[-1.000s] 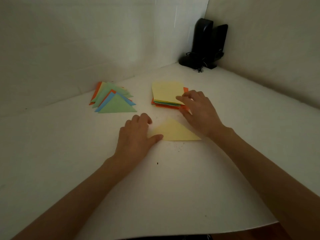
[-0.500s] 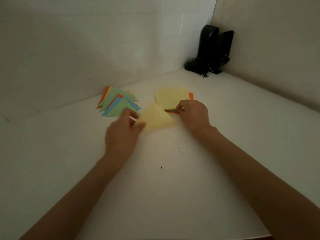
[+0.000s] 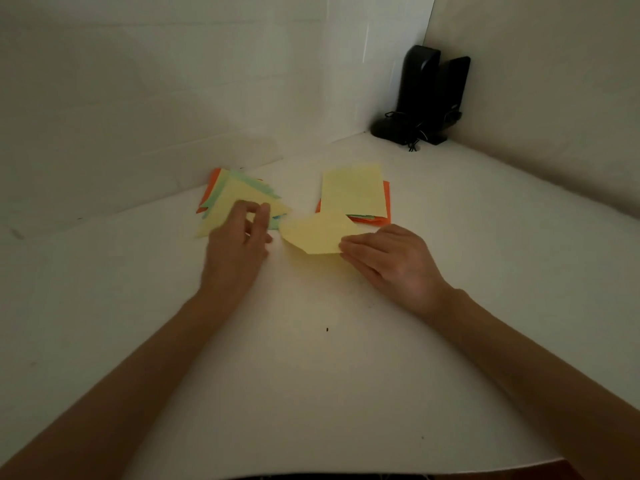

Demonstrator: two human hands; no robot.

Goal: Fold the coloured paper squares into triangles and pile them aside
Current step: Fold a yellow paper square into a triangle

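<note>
I am pinching a yellow sheet [image 3: 318, 233] by its right end with my right hand [image 3: 391, 261]. The sheet is hanging just above the bench [image 3: 311, 375], its long axis running left to right and its free corner pointing at my left hand [image 3: 239, 244]. That hand is blurred and hovering over a yellow triangle [image 3: 235, 192], and I cannot tell whether its fingers are gripping it. The triangle is lying on top of the pile of folded triangles [image 3: 211, 192], one tip pointing right towards the sheet. The stack of paper squares [image 3: 351, 188] is sitting just beyond my right hand.
</note>
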